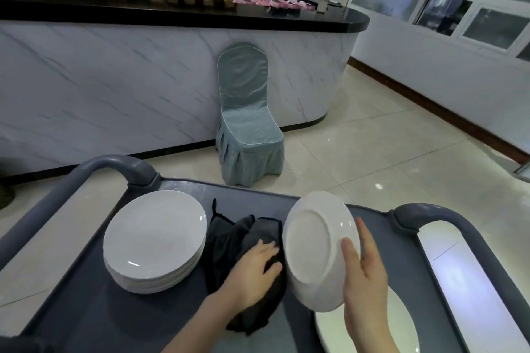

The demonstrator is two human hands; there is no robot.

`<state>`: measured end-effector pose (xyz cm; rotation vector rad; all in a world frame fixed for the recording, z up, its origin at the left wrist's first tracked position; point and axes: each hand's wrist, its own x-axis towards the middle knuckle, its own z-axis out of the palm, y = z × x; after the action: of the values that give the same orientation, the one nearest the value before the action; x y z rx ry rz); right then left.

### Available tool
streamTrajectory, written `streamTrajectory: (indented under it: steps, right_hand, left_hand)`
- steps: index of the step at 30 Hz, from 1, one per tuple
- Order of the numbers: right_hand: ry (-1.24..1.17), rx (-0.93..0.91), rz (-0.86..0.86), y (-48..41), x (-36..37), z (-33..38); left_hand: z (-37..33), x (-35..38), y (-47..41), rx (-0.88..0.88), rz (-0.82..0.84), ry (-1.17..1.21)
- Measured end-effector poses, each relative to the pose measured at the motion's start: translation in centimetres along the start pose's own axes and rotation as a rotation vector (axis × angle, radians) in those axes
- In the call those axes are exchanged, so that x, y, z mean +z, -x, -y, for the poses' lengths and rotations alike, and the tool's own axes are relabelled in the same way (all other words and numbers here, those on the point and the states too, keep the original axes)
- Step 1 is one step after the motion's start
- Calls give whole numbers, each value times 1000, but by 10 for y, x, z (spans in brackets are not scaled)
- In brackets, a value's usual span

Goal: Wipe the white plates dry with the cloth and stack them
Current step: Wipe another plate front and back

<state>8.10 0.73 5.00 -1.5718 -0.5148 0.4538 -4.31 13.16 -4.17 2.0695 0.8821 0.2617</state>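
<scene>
Head view: cart (114, 312) holds stacked plates (155, 235); left hand (253, 272) lies flat on cloth (226, 238), right hand (364, 275) grips plate (312, 243).

Grey plastic cart top (114, 309): a stack of round white plates (155, 241) fills the left, a crumpled dark grey cloth (229, 238) the middle. At right a tilted white plate (315, 246) stands over a flat white plate (401, 332). Bare surface lies near left and along the far edge. Raised curved handles (114, 165) bound both ends.
</scene>
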Motion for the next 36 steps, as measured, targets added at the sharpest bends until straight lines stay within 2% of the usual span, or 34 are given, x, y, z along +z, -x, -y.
streamTrajectory:
  steps: [2,4,6,7,10,13,15,17,18,21,22,24,25,29,36]
  right_hand:
    - [139,-74,58,2,9,-3]
    - [265,-186,159,8,22,-4]
    - [456,-355,295,17,38,-5]
    - [547,-452,353,22,47,-7]
    - [768,-784,464,31,71,-19]
    - [818,-843,666,32,94,-27]
    - [863,-785,837,28,109,-26]
    - [886,-584,952,23,122,-28]
    - [862,-498,896,20,127,-32]
    - [716,-249,517,9,137,-44]
    - [653,-122,450,6,142,-48]
    - [486,91,455,4,155,-58]
    - [417,138,454,4,162,-64]
    - [321,136,405,11,186,-73]
    - [334,130,496,19,212,-82]
  left_hand:
    - [6,-17,5,-50,-141,188]
    - [1,-39,9,-164,-270,557]
    - [-7,-62,13,-251,-257,959]
    - [-8,-72,17,-269,-251,1073]
    - [-2,-96,30,-318,-357,1136]
    - [21,-109,43,-380,-476,1146]
    - [37,-117,49,-416,-525,1150]
    - [53,-124,53,-437,-565,1132]
    - [61,-127,56,-448,-585,1118]
    - [87,-137,63,-483,-620,1108]
    - [96,-140,66,-488,-626,1120]
    - [109,-143,71,-491,-634,1126]
    - [113,-144,73,-484,-638,1124]
    - [125,-145,77,-455,-716,1039]
    - [156,-150,76,-465,-871,789]
